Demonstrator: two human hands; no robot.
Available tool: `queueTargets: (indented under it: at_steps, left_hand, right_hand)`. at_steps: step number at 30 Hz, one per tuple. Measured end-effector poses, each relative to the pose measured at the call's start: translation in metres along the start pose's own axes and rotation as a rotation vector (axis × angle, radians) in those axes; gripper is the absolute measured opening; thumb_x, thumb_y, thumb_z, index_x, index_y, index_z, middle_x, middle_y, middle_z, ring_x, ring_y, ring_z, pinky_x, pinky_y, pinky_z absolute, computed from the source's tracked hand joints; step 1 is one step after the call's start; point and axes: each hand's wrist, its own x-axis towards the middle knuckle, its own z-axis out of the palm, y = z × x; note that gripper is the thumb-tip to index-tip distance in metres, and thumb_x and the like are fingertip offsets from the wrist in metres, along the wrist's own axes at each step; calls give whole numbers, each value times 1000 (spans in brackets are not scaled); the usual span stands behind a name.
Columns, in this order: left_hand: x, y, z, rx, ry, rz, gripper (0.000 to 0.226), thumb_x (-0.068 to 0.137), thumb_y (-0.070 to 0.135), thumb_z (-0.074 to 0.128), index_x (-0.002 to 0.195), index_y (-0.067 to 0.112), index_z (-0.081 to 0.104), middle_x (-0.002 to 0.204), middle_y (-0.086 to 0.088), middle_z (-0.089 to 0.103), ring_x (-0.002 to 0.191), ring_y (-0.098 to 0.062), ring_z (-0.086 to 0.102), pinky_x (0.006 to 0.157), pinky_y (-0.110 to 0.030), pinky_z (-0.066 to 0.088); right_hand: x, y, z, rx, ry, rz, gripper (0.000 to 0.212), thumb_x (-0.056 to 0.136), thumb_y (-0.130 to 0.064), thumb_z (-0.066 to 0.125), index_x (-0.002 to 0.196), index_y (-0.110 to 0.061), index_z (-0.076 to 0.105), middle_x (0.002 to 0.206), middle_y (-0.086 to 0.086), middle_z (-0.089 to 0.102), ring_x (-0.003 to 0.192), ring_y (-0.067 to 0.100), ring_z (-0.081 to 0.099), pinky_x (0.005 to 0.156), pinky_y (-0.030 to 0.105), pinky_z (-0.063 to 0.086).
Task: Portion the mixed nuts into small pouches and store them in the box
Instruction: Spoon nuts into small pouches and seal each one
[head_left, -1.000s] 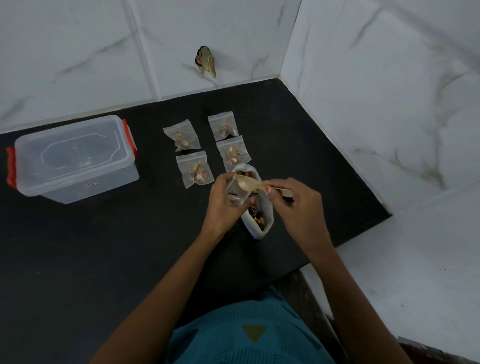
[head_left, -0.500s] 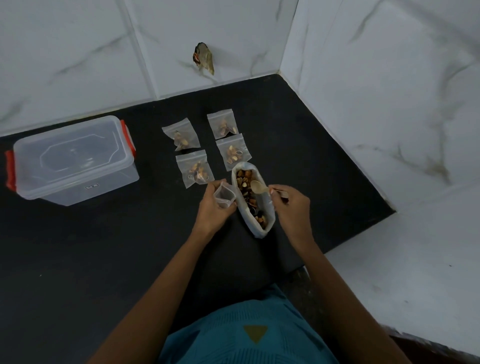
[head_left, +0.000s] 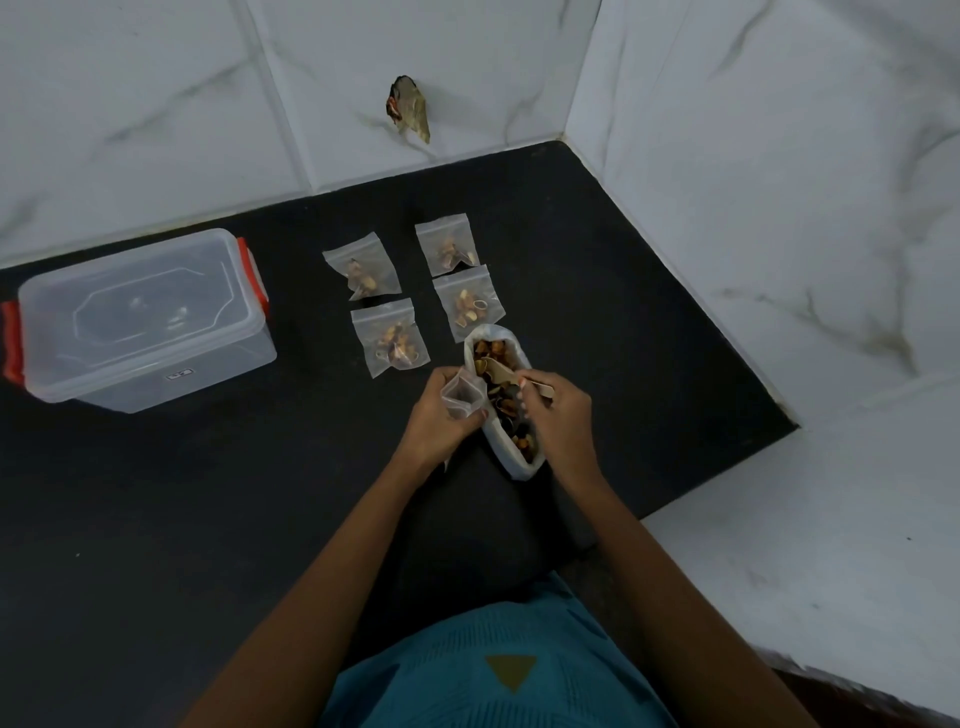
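Note:
An open white bag of mixed nuts (head_left: 501, 400) lies on the black counter (head_left: 208, 493). My left hand (head_left: 441, 418) holds a small clear pouch (head_left: 462, 396) open, just left of the bag. My right hand (head_left: 558, 410) grips a small wooden spoon (head_left: 501, 371) whose bowl dips into the nuts. Several filled pouches lie behind the bag: one at back left (head_left: 362, 266), one at back right (head_left: 447, 244), one at front left (head_left: 389, 336), one at front right (head_left: 469, 303). A clear lidded box (head_left: 140, 317) with red clips stands at the left.
White marble-look tiled walls meet at a corner behind and to the right of the counter. A broken hole (head_left: 408, 108) shows in the back wall. The counter's right edge drops to a white ledge (head_left: 779, 545). My teal shirt (head_left: 498, 670) fills the bottom.
The spoon left the pouch mouth and went down into the bag of nuts. My left hand moved the pouch left, off the bag, and holds it open beside it.

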Motion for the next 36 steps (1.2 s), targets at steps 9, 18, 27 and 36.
queueTargets:
  at_steps: [9,18,27,36]
  left_hand:
    - [0,3,-1,-12,-19,3,42,78,3,68,107,24,47,106,4,56,103,-9,55,77,-16,44]
    - [-1,4,-3,30,-57,10,42,79,6,68,111,23,46,113,1,56,108,-11,54,81,-19,46]
    - [-4,7,-5,37,-48,-4,45,79,8,69,115,21,46,117,-2,56,113,-15,53,86,-22,44]
    - [-13,13,-8,72,28,86,66,74,7,74,128,21,38,140,1,33,125,-9,33,98,-23,33]
  right_hand:
    - [10,0,-2,490,150,459,18,90,-5,56,100,6,65,67,4,60,57,7,54,53,12,47]
    - [10,-6,0,475,88,477,15,90,-7,56,99,1,66,69,5,61,58,5,56,51,11,47]
    - [6,-9,-17,742,51,668,11,90,-4,54,91,1,65,70,5,58,62,7,53,56,15,47]
    - [-5,-22,-41,861,47,677,15,91,-5,53,97,1,64,77,6,60,67,7,55,61,17,49]
